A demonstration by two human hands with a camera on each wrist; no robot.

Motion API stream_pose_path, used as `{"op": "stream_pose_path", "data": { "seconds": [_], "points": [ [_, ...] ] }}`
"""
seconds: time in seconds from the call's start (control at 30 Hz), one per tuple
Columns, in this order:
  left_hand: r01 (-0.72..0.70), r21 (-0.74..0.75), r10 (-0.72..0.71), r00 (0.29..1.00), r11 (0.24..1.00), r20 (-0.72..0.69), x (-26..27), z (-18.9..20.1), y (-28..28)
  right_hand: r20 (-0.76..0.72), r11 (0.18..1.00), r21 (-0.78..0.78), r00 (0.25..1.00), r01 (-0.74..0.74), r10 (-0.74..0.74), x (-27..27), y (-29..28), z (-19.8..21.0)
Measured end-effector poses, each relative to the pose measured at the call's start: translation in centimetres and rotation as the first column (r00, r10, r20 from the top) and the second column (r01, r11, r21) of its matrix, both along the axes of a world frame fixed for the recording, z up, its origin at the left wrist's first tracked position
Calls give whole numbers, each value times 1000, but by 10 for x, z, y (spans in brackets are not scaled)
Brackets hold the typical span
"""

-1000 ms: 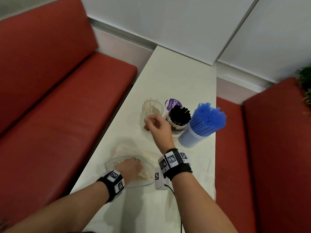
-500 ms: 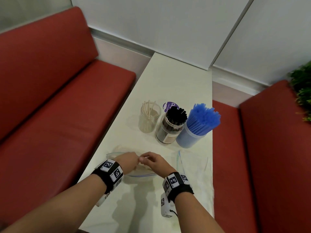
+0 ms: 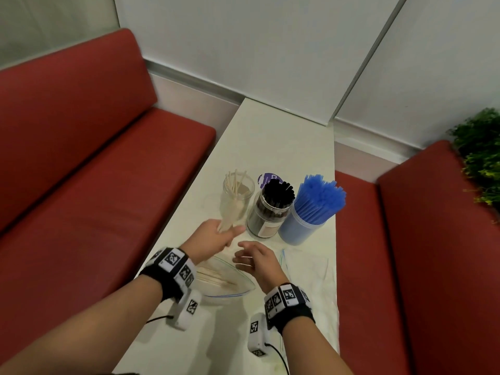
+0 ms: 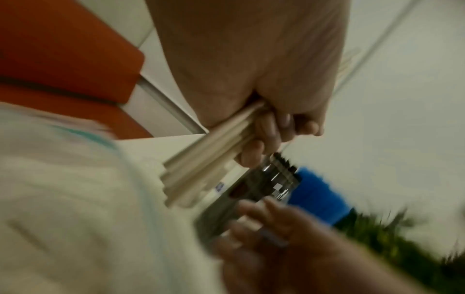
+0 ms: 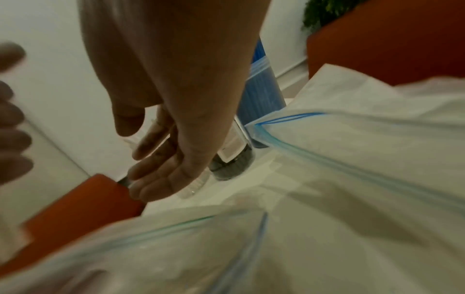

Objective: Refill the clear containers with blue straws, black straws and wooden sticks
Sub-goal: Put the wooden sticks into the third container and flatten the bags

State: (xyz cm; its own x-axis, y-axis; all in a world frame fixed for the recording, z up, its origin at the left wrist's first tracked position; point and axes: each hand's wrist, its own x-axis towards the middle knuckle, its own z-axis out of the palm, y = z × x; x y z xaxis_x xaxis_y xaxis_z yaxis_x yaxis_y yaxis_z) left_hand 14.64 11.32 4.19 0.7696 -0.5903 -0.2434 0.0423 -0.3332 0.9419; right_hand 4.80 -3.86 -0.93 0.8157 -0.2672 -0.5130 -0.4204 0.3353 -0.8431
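Observation:
My left hand [image 3: 216, 235] grips a bundle of wooden sticks [image 4: 201, 165], raised just in front of the clear container of wooden sticks [image 3: 238, 196]. In the head view that bundle [image 3: 230, 212] points up toward the container. My right hand [image 3: 251, 262] hovers open and empty beside it, above an open zip bag [image 3: 232, 285] that holds more sticks [image 3: 213, 277]. The jar of black straws [image 3: 270, 209] and the tub of blue straws [image 3: 311, 209] stand to the right, both full. In the right wrist view the fingers [image 5: 156, 159] hang relaxed.
A second, flat zip bag [image 3: 305, 269] lies on the white table [image 3: 270, 139] at the right. A purple label [image 3: 267, 180] lies behind the jars. Red benches [image 3: 94, 185] flank the narrow table; a green plant [image 3: 481, 155] sits at the far right.
Both hands were at the bag's mouth half a second ago. My left hand has since risen toward the containers with a bundle of sticks; my right hand has let go and opened.

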Motion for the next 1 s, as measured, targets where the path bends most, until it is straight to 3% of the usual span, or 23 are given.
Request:
{"op": "stream_pose_path", "data": {
  "seconds": [0.07,0.13,0.23,0.33,0.4,0.5,0.6,0.77,0.87,1.0],
  "points": [
    [-46,-244,14,991,969,-131,3,25,-15,-10,972,229,998,58,-57,9,8,12],
    [-14,-414,-63,983,910,-173,4,44,-25,0,889,453,998,62,-70,18,19,30],
    [35,-455,-125,977,890,-171,3,52,-31,99,790,613,993,-6,-70,26,30,56],
    [-11,-396,-69,980,918,-186,0,49,-32,128,799,601,989,-17,-75,30,35,71],
    [-24,-365,-36,987,931,-158,0,47,-32,32,800,599,996,45,-80,32,36,73],
    [28,-309,-58,995,951,-86,1,45,-32,-176,884,464,984,56,30,35,38,73],
    [81,-132,-83,996,988,-9,6,48,-29,-290,950,311,948,-34,129,36,34,66],
    [243,163,-242,970,956,-26,28,60,-13,-286,994,106,958,1,29,32,26,45],
    [189,122,-173,976,974,-132,34,66,-14,-283,999,46,959,6,7,35,26,36],
    [211,100,-196,970,972,-141,36,68,-20,-245,977,151,963,152,-111,47,30,33]
  ]
}}
